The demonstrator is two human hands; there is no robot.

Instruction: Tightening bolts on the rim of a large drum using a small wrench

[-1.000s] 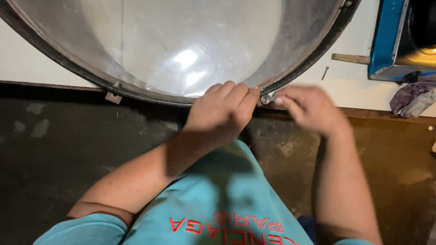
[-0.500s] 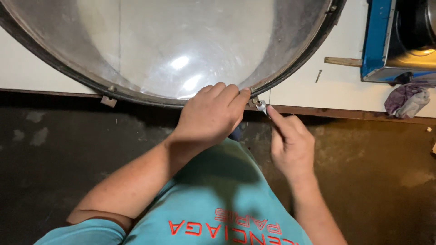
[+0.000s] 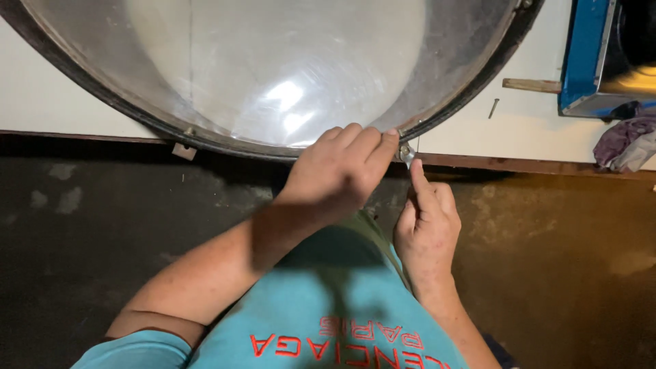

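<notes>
A white bench (image 3: 82, 102) fills the top of the head view, its brown front edge running from 9 o'clock to 3 o'clock, and below it lies a dark, stained floor (image 3: 560, 273). On the bench rests a large clear dome (image 3: 273, 61) set in a dark round rim (image 3: 471, 89); the dome covers most of the upper half and its rim dips lowest near the centre of the view, overhanging the bench edge there. At 2 o'clock stands a blue box (image 3: 588, 61), cut off by the frame, with a crumpled purple and grey cloth (image 3: 625, 143) just below it at 3 o'clock. A short wooden stick (image 3: 531, 85) lies just beside the box on its 9 o'clock side, and a small nail (image 3: 493, 108) lies on the bench near the stick, towards 7 o'clock of it. A small pale block (image 3: 183, 151) sits under the rim at 10 o'clock.

The left hand (image 3: 335, 174) rests on the lowest part of the rim just right of centre, its fingers (image 3: 372, 143) pressed together and curled over the rim's edge. The right hand (image 3: 427, 219) sits just beside it towards 4 o'clock, below the bench edge; its forefinger and thumb are raised and pinch a small shiny metal piece (image 3: 407, 152) that touches the rim at the left fingertips, while the other fingers are folded in
</notes>
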